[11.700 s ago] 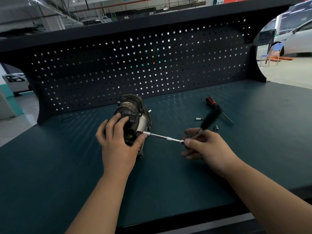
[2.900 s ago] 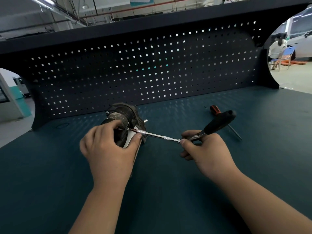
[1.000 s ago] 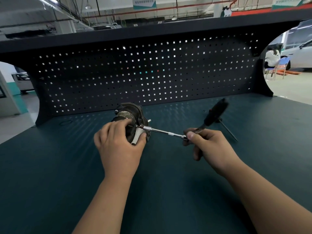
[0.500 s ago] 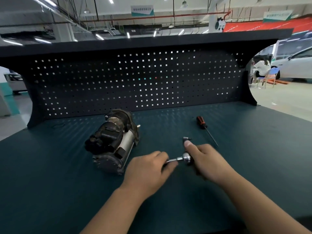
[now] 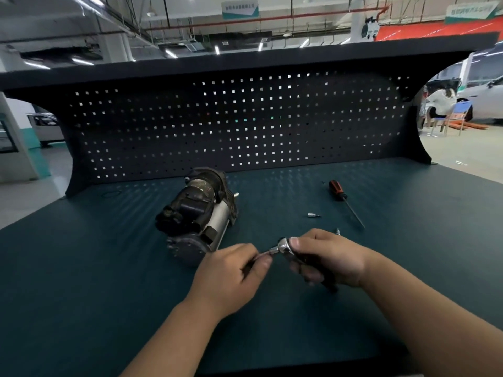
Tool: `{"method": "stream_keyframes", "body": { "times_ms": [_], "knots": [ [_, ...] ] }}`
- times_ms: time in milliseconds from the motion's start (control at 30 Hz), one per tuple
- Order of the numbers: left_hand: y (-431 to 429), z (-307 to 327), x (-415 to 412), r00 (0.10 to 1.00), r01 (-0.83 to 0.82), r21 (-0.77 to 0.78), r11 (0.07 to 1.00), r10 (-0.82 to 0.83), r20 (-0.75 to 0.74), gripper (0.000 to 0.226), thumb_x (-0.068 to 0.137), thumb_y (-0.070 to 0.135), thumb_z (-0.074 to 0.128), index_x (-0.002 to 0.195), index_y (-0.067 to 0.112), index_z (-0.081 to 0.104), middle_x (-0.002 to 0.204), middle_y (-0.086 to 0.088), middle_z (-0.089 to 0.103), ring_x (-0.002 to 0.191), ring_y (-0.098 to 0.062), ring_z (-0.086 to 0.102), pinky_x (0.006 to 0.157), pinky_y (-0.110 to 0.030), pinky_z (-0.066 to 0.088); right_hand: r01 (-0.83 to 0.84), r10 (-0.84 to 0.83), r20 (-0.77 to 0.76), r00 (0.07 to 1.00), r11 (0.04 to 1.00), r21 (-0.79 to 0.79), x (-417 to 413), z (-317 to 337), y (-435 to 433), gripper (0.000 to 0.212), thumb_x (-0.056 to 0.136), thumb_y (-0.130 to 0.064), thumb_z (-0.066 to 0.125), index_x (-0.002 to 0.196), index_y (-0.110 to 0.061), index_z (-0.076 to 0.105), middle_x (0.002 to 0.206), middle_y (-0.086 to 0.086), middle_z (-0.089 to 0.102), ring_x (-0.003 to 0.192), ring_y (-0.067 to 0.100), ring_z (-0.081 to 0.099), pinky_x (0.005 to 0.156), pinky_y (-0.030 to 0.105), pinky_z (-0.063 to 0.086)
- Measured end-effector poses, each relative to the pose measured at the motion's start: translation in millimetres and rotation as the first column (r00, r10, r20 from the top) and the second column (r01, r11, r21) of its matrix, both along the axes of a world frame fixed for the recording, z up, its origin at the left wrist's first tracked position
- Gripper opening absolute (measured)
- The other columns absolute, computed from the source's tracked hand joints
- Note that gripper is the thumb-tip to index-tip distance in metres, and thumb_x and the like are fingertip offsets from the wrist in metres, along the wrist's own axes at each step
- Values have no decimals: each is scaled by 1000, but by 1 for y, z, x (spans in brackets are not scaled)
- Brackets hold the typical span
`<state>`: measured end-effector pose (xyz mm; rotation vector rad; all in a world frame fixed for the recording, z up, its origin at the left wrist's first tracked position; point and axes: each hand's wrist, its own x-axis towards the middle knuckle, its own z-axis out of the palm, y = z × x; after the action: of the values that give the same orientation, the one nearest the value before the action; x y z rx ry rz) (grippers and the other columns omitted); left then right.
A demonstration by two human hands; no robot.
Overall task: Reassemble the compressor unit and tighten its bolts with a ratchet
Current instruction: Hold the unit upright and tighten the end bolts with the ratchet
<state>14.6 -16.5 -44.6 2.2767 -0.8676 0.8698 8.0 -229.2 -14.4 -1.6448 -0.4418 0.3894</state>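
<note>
The dark compressor unit [image 5: 197,214] lies on its side on the green bench top, left of centre, with no hand on it. In front of it my right hand [image 5: 328,258] grips the ratchet [image 5: 285,244] by its black handle, thumb beside the chrome head. My left hand [image 5: 231,276] pinches the extension bar sticking out of the ratchet head toward the left. Most of the bar and the handle are hidden by my fingers.
A screwdriver [image 5: 343,201] with a red and black handle lies at the back right. A small socket [image 5: 313,214] and another small bit [image 5: 337,230] lie between it and my right hand. The perforated back panel [image 5: 245,126] closes the bench behind. A person sits far right.
Both hands left the compressor. The ratchet and bar were pulled off the bolt and brought toward me. My left hand moved from the compressor body to the extension bar.
</note>
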Motion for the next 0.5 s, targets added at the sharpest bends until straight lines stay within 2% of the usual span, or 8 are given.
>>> {"method": "stream_keyframes", "body": {
  "times_ms": [67, 133, 167, 200, 233, 300, 400, 500],
  "knots": [
    [10, -2, 7, 992, -105, -91, 990, 98, -76, 52, 86, 55, 36, 64, 11, 53, 57, 7, 47, 55, -19, 48, 50, -36, 42, 150, -135, -76, 988, 956, 252, 8, 7, -16, 23, 68, -37, 69, 52, -23, 62, 45, 1, 44, 35, 11, 30, 43, 22, 32],
    [14, -4, 10, 972, -166, -106, 981, 144, -188, 54, 85, 61, 32, 66, 15, 52, 59, 5, 50, 61, -19, 51, 56, -38, 43, 295, -282, -90, 955, 886, 359, 10, 17, -31, 33, 71, -51, 60, 54, -23, 60, 42, -2, 37, 35, 12, 25, 44, 24, 27],
    [8, -3, 11, 971, -154, -26, 988, 146, -187, 50, 86, 61, 34, 66, 18, 49, 61, 6, 48, 65, -20, 53, 58, -38, 43, 331, -335, -33, 942, 906, 263, 12, 20, -32, 40, 78, -56, 55, 61, -21, 64, 44, 0, 38, 36, 13, 26, 44, 24, 28],
    [-1, -1, 9, 975, -127, 79, 989, 139, -174, 45, 89, 59, 37, 68, 20, 47, 64, 7, 47, 70, -21, 55, 60, -39, 44, 338, -342, 66, 937, 939, 69, 12, 22, -27, 46, 81, -60, 53, 71, -17, 66, 48, 0, 43, 38, 13, 30, 43, 24, 30],
    [-12, 1, 7, 973, -102, 157, 982, 131, -188, 39, 90, 56, 41, 72, 22, 48, 69, 7, 50, 75, -22, 56, 64, -39, 45, 316, -288, 180, 941, 936, -155, 11, 23, -19, 50, 79, -64, 55, 77, -15, 66, 50, -1, 48, 40, 13, 34, 43, 24, 33],
    [-27, 6, 6, 959, -60, 162, 985, 102, -266, 23, 88, 50, 52, 87, 27, 53, 84, 7, 58, 82, -20, 57, 69, -38, 48, 246, -93, 321, 943, 843, -479, 8, 23, -4, 38, 74, -57, 65, 74, -19, 64, 51, -5, 52, 42, 13, 40, 48, 25, 39],
    [-23, 15, 5, 929, -18, 125, 992, 62, -365, 24, 86, 46, 61, 101, 30, 53, 91, 11, 57, 82, -12, 54, 73, -34, 48, 219, 20, 353, 935, 752, -622, 2, 25, 0, 21, 80, -37, 73, 70, -20, 64, 55, -6, 52, 49, 11, 43, 61, 29, 42],
    [-18, 20, -2, 934, 33, 233, 972, 53, -353, 22, 90, 43, 56, 99, 23, 53, 98, 8, 57, 89, -15, 55, 76, -38, 47, 226, 76, 369, 927, 670, -707, -1, 27, 0, 32, 83, -39, 70, 66, -13, 63, 54, -7, 52, 47, 5, 43, 48, 17, 33]
  ]
}}
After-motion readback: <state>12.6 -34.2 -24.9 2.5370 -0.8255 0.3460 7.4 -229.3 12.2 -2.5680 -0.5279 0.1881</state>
